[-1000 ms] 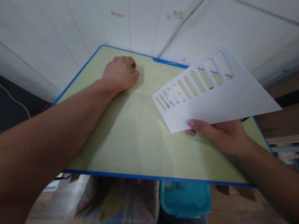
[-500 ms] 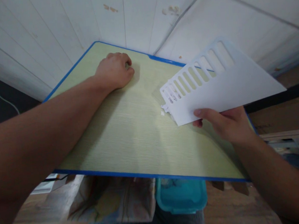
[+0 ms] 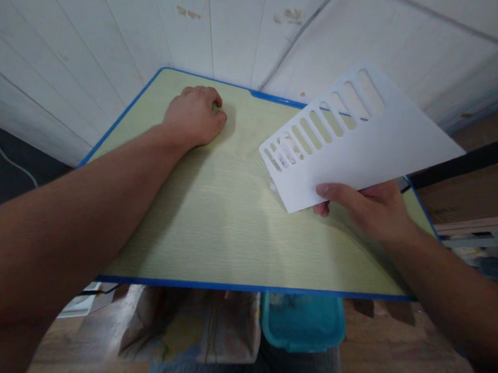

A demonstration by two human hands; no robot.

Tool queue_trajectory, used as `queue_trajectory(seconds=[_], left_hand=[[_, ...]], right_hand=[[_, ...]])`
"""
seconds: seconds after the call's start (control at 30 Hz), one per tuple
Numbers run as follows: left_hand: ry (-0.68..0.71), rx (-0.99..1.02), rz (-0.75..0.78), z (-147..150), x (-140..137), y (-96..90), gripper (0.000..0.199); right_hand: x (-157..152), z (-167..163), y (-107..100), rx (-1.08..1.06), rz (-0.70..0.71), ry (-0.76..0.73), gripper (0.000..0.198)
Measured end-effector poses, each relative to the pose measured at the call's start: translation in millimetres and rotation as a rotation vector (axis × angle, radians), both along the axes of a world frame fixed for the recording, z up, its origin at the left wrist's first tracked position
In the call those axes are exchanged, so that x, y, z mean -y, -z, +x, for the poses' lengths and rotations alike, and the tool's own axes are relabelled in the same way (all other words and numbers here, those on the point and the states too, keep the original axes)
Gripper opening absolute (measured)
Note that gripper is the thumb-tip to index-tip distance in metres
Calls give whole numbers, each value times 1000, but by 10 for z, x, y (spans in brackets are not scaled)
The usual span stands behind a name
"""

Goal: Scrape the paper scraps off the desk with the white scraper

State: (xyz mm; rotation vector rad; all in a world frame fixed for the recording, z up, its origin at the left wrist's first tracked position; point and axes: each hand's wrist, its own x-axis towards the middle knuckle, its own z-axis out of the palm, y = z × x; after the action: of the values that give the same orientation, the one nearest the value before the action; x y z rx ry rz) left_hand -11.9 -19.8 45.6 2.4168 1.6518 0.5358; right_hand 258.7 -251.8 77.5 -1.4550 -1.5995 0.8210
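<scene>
With the left hand (image 3: pixel 197 115) curled at far left, contents hidden, and the right hand (image 3: pixel 374 209) gripping a slotted white sheet (image 3: pixel 357 150) over pale scraps (image 3: pixel 273 185) right of the desk's (image 3: pixel 213 223) middle, scraping seems in hand, calling next for a low edge.
</scene>
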Motion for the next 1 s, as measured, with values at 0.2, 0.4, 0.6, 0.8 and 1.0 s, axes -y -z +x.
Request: queue_trajectory(seconds=[0.2,0.4,0.6,0.8,1.0], left_hand=[[3,100,-43,-12,-50,37,66],[16,139,-89,-20,-112,91,86],[5,138,-93,-3,-76,59,89],[-1,103,-116,10,-62,35,98],[10,88,-129,-6,-73,49,96]], right_hand=[[-64,70,-4,30,46,33,40],[-61,72,81,16,26,13,36],[-4,-28,50,16,-40,1,47],[73,-126,63,24,-65,-64,44],[11,83,65,-29,48,44,31]])
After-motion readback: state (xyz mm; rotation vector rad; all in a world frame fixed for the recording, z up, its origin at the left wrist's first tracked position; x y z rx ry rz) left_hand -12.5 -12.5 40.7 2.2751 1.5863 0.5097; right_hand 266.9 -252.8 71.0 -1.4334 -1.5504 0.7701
